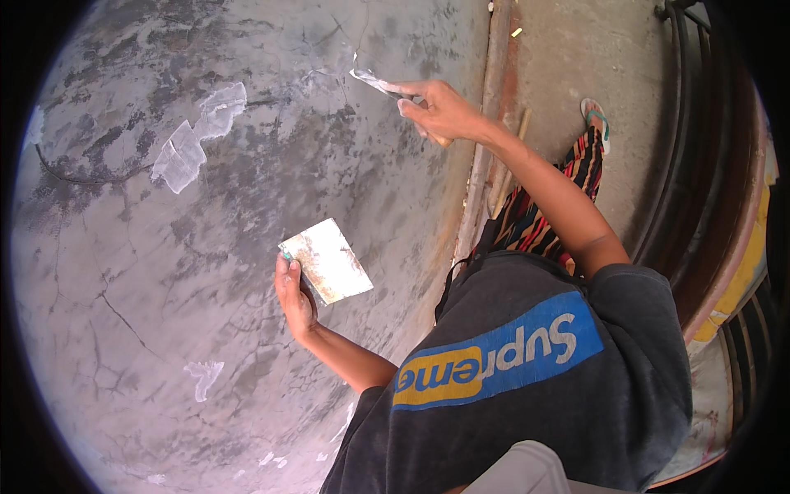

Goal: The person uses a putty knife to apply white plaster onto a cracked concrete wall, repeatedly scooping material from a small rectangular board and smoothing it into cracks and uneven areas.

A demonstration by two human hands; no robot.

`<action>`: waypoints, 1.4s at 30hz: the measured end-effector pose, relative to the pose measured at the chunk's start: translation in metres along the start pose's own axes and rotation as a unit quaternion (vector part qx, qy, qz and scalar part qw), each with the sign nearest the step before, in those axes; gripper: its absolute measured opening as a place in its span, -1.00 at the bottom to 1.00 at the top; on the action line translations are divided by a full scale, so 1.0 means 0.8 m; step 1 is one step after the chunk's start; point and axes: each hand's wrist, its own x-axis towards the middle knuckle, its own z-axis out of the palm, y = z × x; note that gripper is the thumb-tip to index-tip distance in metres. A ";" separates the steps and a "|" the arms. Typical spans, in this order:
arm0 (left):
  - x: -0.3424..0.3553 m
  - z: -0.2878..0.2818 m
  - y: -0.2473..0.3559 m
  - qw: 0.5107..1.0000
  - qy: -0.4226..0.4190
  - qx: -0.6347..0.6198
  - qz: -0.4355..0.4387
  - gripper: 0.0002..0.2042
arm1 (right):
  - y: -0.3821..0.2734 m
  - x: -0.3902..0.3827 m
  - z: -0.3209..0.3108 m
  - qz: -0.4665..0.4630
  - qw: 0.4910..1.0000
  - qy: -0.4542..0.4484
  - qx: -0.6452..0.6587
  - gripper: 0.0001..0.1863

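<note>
My right hand [444, 111] grips a putty knife [380, 85], its wooden handle end showing below the palm. White paste coats the blade, which is at the grey cracked wall [296, 156]; a small white smear lies by its tip. Lower down, my left hand [295, 298] is closed round the edge of a flat rectangular board [329, 262], whose face is white with brownish stains. Two joined patches of white filler [179, 156] cover part of a dark crack to the left. Another filler patch [204, 379] sits lower on the wall.
A concrete floor [551, 70] runs along the wall's base, where a narrow ledge [492, 90] and a thin stick [523, 123] are. Dark curved metal railings [687, 123] stand at the right. My sandalled foot [596, 119] is on the floor.
</note>
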 end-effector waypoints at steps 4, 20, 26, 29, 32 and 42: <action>0.003 0.005 0.005 1.000 -0.007 -0.002 0.005 -0.56 | -0.040 0.027 -0.011 0.032 0.998 0.041 0.019 -0.48; 0.000 0.003 0.004 1.000 0.003 0.010 0.004 -0.59 | 0.001 -0.005 0.126 -0.029 0.978 0.147 0.142 -0.47; 0.002 0.011 0.002 1.000 0.012 0.003 -0.002 -0.60 | -0.001 -0.006 0.184 -0.038 0.984 0.131 0.116 -0.44; 0.004 0.000 -0.006 1.000 -0.009 -0.020 -0.007 -0.60 | -0.003 -0.031 0.153 0.005 0.994 0.055 0.098 -0.46; 0.003 -0.003 -0.007 1.000 -0.011 -0.021 0.004 -0.59 | -0.022 -0.043 0.089 0.062 0.990 0.012 0.126 -0.48; 0.005 0.003 0.001 1.000 -0.010 -0.008 0.007 -0.58 | -0.017 -0.013 0.083 0.054 0.986 0.007 0.155 -0.47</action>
